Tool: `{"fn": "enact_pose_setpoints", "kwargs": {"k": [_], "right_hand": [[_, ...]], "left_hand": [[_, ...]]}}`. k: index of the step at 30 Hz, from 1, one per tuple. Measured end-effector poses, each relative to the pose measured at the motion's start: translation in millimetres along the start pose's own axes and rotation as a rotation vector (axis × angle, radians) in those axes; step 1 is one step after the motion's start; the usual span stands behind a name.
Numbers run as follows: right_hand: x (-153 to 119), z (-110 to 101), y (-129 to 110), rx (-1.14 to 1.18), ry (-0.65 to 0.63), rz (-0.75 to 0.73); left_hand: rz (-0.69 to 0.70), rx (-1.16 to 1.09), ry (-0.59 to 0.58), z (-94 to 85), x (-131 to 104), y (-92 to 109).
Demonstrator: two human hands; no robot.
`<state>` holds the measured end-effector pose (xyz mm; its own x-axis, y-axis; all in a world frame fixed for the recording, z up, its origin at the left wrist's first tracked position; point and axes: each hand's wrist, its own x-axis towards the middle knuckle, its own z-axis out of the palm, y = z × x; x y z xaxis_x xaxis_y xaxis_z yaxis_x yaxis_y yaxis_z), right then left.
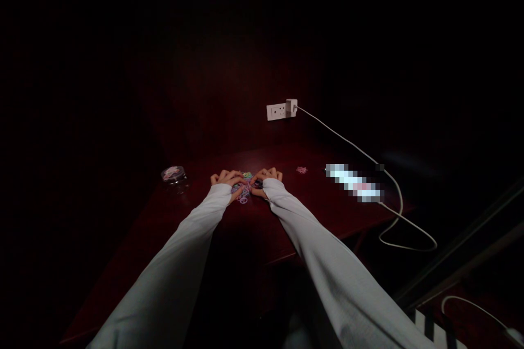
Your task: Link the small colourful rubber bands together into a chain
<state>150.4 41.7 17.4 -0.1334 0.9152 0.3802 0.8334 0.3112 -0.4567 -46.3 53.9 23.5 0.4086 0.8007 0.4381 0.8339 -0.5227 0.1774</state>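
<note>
A pile of small colourful elastic bands [244,194] lies on the dark red table, mostly purple with some yellow and green. My left hand [227,178] rests at the pile's left side, fingers bent and spread, with bands showing between thumb and forefinger. From the right, my right hand [267,176] reaches to the same pile, its fingers curved and apart at the bands. Neither hand plainly lifts a band, and the fingertips are small and dim. To the right sits a little heap of pink bands [302,170].
A clear round container [173,174] with a dark rim stands at the left. On the right lies a lit, blurred-out device [354,182], with a white cable [347,143] running to a charger [291,107] in the wall socket [276,112]. The table [164,229] edge is near my forearms.
</note>
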Motion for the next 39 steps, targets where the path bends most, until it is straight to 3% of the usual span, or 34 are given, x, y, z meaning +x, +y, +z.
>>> {"fn": "enact_pose_setpoints", "kwargs": {"k": [18,28,39], "right_hand": [[0,-1,0,0.066,-0.001,-0.001],[2,-1,-1,0.043,0.019,0.020],[3,-2,-1,0.042,0.049,0.038]], "left_hand": [[0.034,-0.008,-0.006,0.2,1,-2],[0.058,-0.048,0.063,5.5,4,-10],[0.017,-0.047,0.117,1.4,3,-5]]}}
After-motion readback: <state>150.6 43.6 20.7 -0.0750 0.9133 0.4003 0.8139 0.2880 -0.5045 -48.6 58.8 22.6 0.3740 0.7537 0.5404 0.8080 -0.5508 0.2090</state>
